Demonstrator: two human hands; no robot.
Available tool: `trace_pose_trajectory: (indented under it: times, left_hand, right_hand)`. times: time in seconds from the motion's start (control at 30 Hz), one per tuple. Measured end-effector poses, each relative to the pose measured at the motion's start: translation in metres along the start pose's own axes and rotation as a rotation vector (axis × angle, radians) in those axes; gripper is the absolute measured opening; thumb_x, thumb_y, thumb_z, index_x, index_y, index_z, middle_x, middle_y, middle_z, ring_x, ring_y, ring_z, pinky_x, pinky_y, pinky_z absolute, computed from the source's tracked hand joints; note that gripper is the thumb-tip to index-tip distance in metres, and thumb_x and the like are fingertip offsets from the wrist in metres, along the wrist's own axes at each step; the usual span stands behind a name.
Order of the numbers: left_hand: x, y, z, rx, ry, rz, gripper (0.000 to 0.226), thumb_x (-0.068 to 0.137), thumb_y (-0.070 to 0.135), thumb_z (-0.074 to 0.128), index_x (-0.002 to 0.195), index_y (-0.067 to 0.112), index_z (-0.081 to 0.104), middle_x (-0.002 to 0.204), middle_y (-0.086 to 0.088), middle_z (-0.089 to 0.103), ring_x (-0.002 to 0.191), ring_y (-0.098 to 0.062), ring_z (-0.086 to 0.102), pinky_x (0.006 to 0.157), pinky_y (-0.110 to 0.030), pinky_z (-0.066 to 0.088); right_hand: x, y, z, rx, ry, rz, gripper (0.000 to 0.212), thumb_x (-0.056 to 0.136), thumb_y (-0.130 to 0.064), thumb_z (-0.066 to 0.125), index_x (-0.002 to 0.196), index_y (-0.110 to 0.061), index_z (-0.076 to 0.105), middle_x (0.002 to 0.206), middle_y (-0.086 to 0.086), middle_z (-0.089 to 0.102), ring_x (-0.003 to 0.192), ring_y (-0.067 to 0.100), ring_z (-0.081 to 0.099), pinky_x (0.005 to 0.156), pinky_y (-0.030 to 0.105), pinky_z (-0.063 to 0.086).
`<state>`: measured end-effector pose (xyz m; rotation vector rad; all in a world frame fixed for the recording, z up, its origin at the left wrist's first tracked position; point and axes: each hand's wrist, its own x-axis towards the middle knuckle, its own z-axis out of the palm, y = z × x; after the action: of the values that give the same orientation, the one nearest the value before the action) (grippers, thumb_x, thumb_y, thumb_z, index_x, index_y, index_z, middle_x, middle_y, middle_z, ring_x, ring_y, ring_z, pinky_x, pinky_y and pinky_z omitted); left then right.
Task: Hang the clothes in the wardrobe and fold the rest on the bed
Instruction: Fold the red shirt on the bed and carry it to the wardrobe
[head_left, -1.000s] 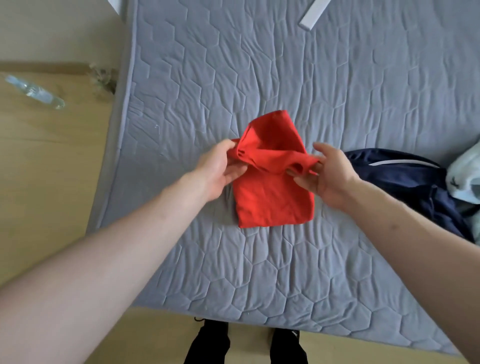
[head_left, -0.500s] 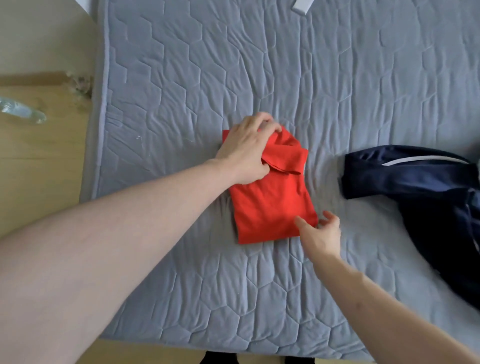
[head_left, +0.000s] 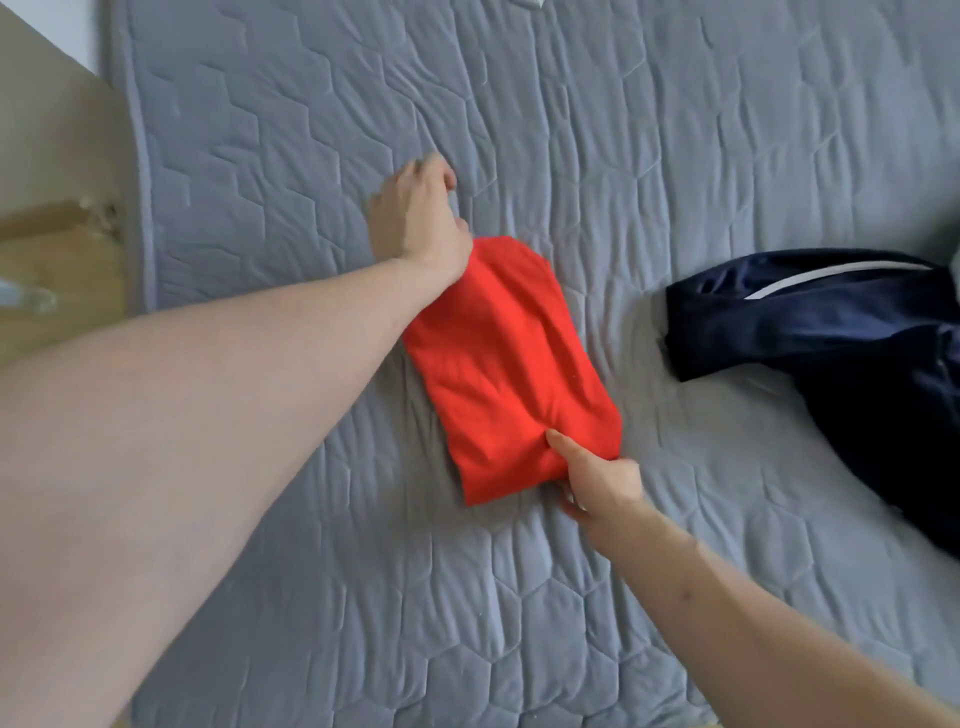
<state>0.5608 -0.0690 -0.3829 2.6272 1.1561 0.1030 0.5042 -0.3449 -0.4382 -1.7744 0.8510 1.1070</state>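
A red garment (head_left: 506, 364) lies folded into a compact rectangle in the middle of the grey quilted bed (head_left: 597, 145). My right hand (head_left: 597, 478) pinches its near edge, thumb on top and fingers tucked under the cloth. My left hand (head_left: 415, 218) is at the garment's far left corner, with the wrist over the red cloth and the fingers curled down on the mattress beyond it. No cloth shows in those fingers. A dark navy garment with a white stripe (head_left: 841, 332) lies unfolded to the right.
The bed's left edge (head_left: 137, 208) borders a wooden floor (head_left: 47, 280). A clear bottle (head_left: 23, 299) lies on that floor at the far left. A white object (head_left: 530, 2) peeks in at the top edge.
The lifted top flap of the red garment has been laid flat. My left hand moved off it to the far left corner, and my right hand took hold of the near edge.
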Motion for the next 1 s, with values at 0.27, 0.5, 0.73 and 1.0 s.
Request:
trace_pose_trajectory:
  times: [0.27,0.5,0.73,1.0]
  left_hand:
    - [-0.025,0.0,0.041,0.06,-0.819,0.214,0.109,0.07,0.076,0.073,0.159,0.037,0.026,0.166,0.002,0.024,0.152,-0.024,0.027,0.126,-0.039,0.022]
    - [-0.027,-0.011,0.014,-0.249,-1.089,-0.172,0.069,0.05,0.027,0.086,0.117,0.026,0.069,0.116,-0.009,0.073,0.097,-0.031,0.073,0.088,-0.051,0.061]
    - [-0.116,-0.062,-0.003,-0.699,-1.19,-0.622,0.059,0.048,0.044,0.086,0.101,0.017,0.081,0.099,-0.01,0.079,0.081,-0.024,0.077,0.076,-0.031,0.061]
    - [-0.207,-0.094,0.031,-0.551,-0.742,-0.388,0.128,0.049,0.068,0.086,0.156,0.039,0.024,0.148,0.013,0.031,0.131,-0.003,0.039,0.108,-0.026,0.034]
  right_hand:
    - [-0.001,-0.001,0.003,0.263,-0.063,0.028,0.02,0.09,-0.01,0.077,0.101,-0.018,0.063,0.08,0.004,0.064,0.059,0.013,0.057,0.07,0.035,0.059]
    - [0.001,-0.022,-0.015,0.282,-0.123,0.019,0.016,0.083,-0.004,0.054,0.086,-0.02,0.054,0.069,0.0,0.045,0.063,0.016,0.043,0.064,0.033,0.042]
    - [0.001,-0.057,-0.026,-0.055,-0.023,-0.218,0.007,0.073,-0.015,0.054,0.068,-0.02,0.051,0.052,-0.007,0.044,0.054,0.017,0.036,0.051,0.03,0.028]
    - [0.016,0.001,-0.033,-0.439,-0.062,-0.661,0.099,0.076,-0.057,0.083,0.157,-0.037,0.029,0.153,-0.013,0.044,0.137,0.004,0.045,0.112,0.025,0.034]
